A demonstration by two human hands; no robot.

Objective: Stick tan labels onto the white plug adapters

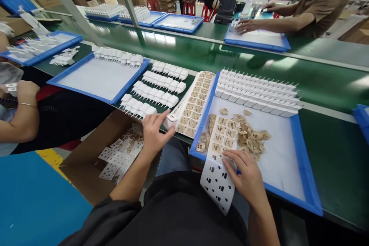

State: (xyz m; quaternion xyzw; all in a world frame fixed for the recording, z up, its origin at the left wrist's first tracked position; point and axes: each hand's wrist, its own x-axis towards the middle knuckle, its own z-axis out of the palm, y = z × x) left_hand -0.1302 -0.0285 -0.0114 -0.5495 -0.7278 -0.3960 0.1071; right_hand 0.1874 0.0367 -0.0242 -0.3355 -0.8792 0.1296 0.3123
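Nearest to us is our dark sleeve (161, 219), and from it our two hands go forward, well apart from each other. Our right hand (245, 177) lies flat on a white sheet (216, 180) with small dark cut-outs. The fingers are spread and press on the sheet; they do not clamp anything. The near end of this sheet hangs over the edge of a blue tray (302, 161) toward our lap. The far end of the sheet lies inside the tray and carries tan stickers (221, 130) in rows. Just beside it, on the white tray floor, is a loose pile of tan pieces (253, 138).

Our left hand (154, 132) is open, with the fingers stretched, and the fingertips touch the near corner of a second sheet (193, 107) full of tan stickers. This sheet lies on the green bench (331, 153), between the tray and three rows of white plugs (155, 94). We cannot tell if the hand grips the corner or only rests on it.

At the far side of the tray, more white plugs (256, 92) stand in close rows. Under our left arm there is a carton (86, 161) with used white sheets (118, 157) inside.

To the left, another person's arm (20, 115) with a bracelet is near a second blue tray (98, 80). Across the bench, another person's hand (245, 26) rests on a third tray (259, 40).
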